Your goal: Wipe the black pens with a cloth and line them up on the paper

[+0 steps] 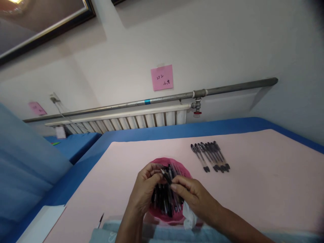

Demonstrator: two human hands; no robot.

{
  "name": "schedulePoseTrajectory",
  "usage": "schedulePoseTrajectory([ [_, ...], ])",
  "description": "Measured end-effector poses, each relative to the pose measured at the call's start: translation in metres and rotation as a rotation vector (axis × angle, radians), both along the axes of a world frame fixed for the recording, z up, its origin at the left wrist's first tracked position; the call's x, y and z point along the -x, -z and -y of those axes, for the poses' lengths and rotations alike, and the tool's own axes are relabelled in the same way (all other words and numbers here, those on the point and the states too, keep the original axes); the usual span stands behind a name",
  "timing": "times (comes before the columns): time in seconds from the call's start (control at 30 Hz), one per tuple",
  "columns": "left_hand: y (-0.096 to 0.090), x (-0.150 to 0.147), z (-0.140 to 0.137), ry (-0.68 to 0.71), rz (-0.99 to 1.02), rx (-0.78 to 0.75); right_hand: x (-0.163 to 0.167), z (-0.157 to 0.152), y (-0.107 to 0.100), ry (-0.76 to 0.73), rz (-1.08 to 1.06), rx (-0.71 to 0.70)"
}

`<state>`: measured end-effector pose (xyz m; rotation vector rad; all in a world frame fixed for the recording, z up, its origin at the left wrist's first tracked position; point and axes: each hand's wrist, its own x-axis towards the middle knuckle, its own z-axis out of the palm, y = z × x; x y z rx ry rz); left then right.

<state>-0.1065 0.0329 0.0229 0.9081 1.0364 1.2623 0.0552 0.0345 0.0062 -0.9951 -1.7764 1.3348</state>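
My right hand (193,194) pinches a short dark pen part (166,176) between thumb and fingertips, its pale metallic tip pointing up and left. My left hand (145,187) is closed, thumb against fingers, right beside that tip; what it holds, if anything, is hard to make out. Both hands are above a pink scalloped basket (186,170) full of dark and clear pen pieces (164,199). A crumpled white tissue (189,216) hangs below my right hand at the basket's near edge.
Several assembled black-capped pens (210,157) lie side by side beyond the basket to the right. Near the front left are a single pen (100,220) and a white sheet (42,224). Light blue cloth (111,233) lies along the near edge. A radiator (141,118) stands behind the table.
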Motion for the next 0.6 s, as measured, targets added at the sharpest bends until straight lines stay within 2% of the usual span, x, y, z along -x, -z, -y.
schedulePoseTrajectory([
  [0.23,-0.002,-0.009,0.001,-0.036,0.101,0.063,0.002,0.0,0.001,0.047,0.035,-0.064],
  [0.4,0.003,-0.012,0.001,-0.061,0.088,0.047,0.002,0.0,0.002,0.047,0.041,-0.077],
  [0.6,0.002,-0.012,0.001,-0.018,0.059,0.069,0.002,0.0,0.0,0.056,0.048,-0.078],
])
